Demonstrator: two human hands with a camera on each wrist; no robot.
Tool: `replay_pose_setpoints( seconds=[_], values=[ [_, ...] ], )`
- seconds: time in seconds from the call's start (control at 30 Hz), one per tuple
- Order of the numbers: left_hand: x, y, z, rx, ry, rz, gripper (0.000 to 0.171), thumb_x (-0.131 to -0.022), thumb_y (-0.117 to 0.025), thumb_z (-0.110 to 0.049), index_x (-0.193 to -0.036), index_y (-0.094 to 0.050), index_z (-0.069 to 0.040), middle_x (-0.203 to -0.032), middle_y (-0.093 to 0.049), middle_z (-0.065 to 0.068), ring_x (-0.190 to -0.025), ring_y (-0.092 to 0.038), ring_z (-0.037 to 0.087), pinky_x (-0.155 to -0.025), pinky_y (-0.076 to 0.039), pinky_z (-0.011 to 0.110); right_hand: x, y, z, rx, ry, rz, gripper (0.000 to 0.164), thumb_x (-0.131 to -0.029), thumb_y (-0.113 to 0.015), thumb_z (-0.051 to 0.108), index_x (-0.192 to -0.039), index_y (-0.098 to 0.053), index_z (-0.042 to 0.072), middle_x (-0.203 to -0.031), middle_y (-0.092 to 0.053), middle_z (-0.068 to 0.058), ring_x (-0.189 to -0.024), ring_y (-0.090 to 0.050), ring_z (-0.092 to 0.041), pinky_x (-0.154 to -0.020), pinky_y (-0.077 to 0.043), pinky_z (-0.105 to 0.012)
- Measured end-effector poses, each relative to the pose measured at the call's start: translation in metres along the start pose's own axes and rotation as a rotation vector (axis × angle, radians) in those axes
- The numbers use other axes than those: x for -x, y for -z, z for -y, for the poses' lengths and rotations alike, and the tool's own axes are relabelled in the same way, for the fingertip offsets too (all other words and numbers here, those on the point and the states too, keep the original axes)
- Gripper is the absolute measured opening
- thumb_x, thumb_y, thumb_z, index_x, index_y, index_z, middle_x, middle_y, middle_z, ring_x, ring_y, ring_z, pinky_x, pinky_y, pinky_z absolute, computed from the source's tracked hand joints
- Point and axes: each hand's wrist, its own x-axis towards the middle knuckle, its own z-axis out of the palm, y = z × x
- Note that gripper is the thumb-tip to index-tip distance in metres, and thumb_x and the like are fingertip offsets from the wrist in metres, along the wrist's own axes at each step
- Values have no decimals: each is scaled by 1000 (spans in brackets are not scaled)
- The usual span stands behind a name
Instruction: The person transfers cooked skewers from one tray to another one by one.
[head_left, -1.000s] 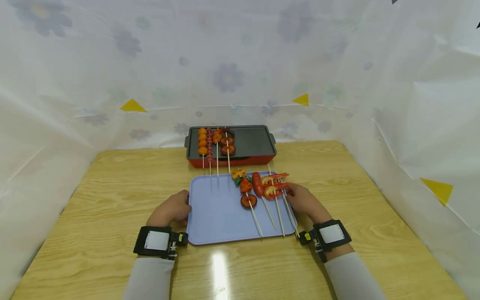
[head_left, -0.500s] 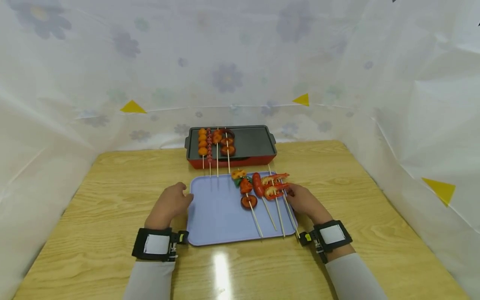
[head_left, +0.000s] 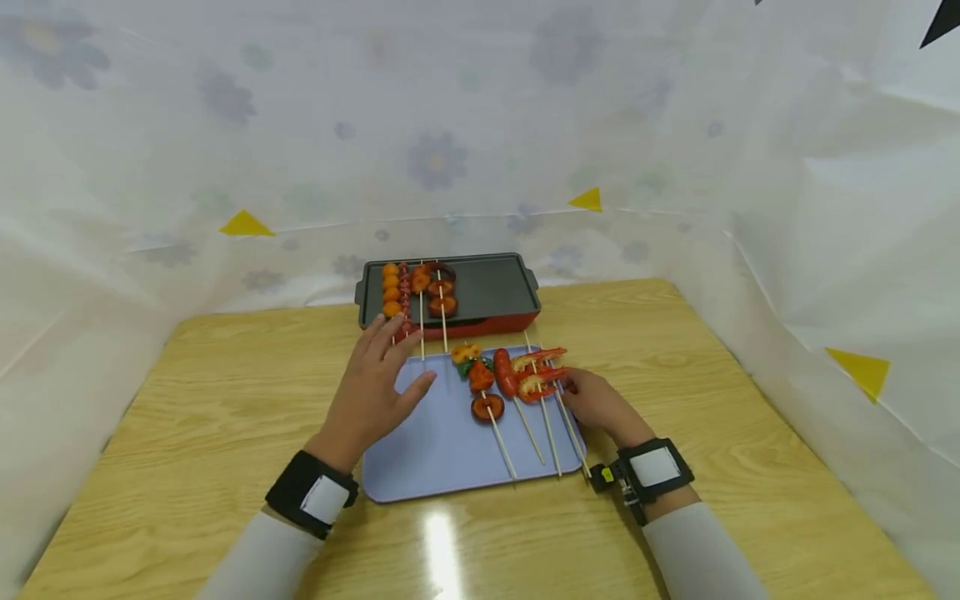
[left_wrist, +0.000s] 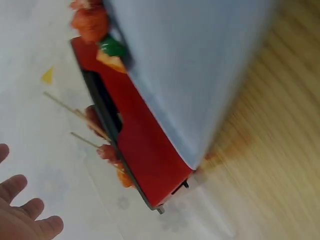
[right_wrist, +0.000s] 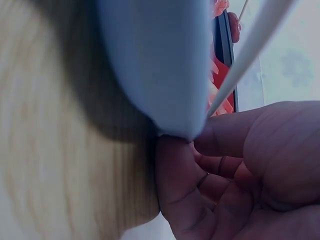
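Observation:
My left hand [head_left: 372,387] is lifted over the left part of the lavender tray [head_left: 420,467], fingers spread and holding nothing; its fingertips reach toward the grill's front left. In the left wrist view, spread fingers [left_wrist: 20,190] show at the lower left. My right hand [head_left: 600,403] grips the tray's right edge; the right wrist view has the tray rim [right_wrist: 185,120] pinched between thumb and fingers. On the tray's right half lie a mixed vegetable and mushroom skewer [head_left: 482,377], a sausage skewer [head_left: 506,372] and shrimp skewers [head_left: 538,385].
Behind the tray stands a red grill with a black plate [head_left: 487,287]. Its left half carries an orange ball skewer [head_left: 392,292], a thin reddish skewer [head_left: 405,287], another meat-like skewer [head_left: 422,281] and a mushroom skewer [head_left: 442,304]. A wooden table [head_left: 225,417] lies beneath; flowered sheeting [head_left: 315,125] surrounds it.
My left hand has let go of the tray's left edge, risen and moved forward and right with fingers spreading. The right hand keeps its hold. The head view has shifted slightly.

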Motion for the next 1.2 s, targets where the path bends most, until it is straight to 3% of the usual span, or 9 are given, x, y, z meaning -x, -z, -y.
replay_pose_setpoints(
  seconds=[0.17,0.33,0.47,0.6,0.73,0.83,1.0,1.2],
  values=[
    [-4,-5,7,-113,-79,113,63,-91,-69,-40,-144,-53,-10,-151,-39,21,-142,-27,45,-113,-23,59,-3,0,2,-1,-12,12,17,-97,-51,6,-109,-60,-3,-83,-55,-9,-68,-52,-20,-57,-42,-32],
    [-15,-11,15,-148,-152,147,55,-94,-65,-37,-140,-56,-8,-146,-45,21,-138,-36,43,-112,-28,54,-5,1,5,11,11,14,16,-97,-51,6,-107,-60,-3,-84,-56,-10,-69,-52,-20,-58,-43,-32],
    [-29,-13,19,-186,-205,193,51,-97,-62,-36,-138,-57,-7,-144,-47,22,-135,-40,41,-112,-30,51,-4,4,4,10,19,13,19,-97,-51,5,-111,-59,-4,-83,-54,-10,-68,-52,-21,-58,-42,-32],
    [-53,-14,21,-253,-226,261,50,-99,-57,-39,-139,-57,-8,-144,-47,20,-134,-41,40,-109,-35,52,-2,6,-1,-8,-13,26,24,-98,-49,6,-118,-57,-5,-85,-55,-11,-68,-52,-21,-57,-43,-33],
    [-78,-15,23,-281,-171,283,50,-102,-52,-40,-140,-54,-8,-142,-47,19,-133,-42,38,-106,-38,51,-2,6,-7,-31,-28,18,25,-97,-49,6,-118,-58,-4,-87,-56,-11,-68,-53,-21,-58,-44,-33],
    [-88,-15,23,-280,-119,300,52,-103,-50,-41,-141,-52,-7,-140,-48,20,-132,-43,38,-103,-42,51,-3,4,-8,-59,-18,23,22,-97,-49,5,-115,-58,-4,-85,-56,-11,-67,-52,-20,-57,-44,-32],
    [-95,-18,24,-288,-51,369,53,-104,-45,-42,-141,-51,-4,-137,-50,21,-131,-43,38,-106,-40,50,-2,2,-7,-84,-14,36,20,-98,-48,5,-114,-57,-4,-82,-53,-11,-64,-51,-20,-55,-43,-33],
    [-95,-26,21,-295,64,425,42,-102,-54,-34,-128,-62,-2,-124,-57,19,-120,-50,37,-102,-43,46,-3,-1,-5,-60,-27,35,18,-97,-49,6,-109,-59,-3,-85,-56,-10,-67,-53,-20,-57,-44,-33]
  ],
)
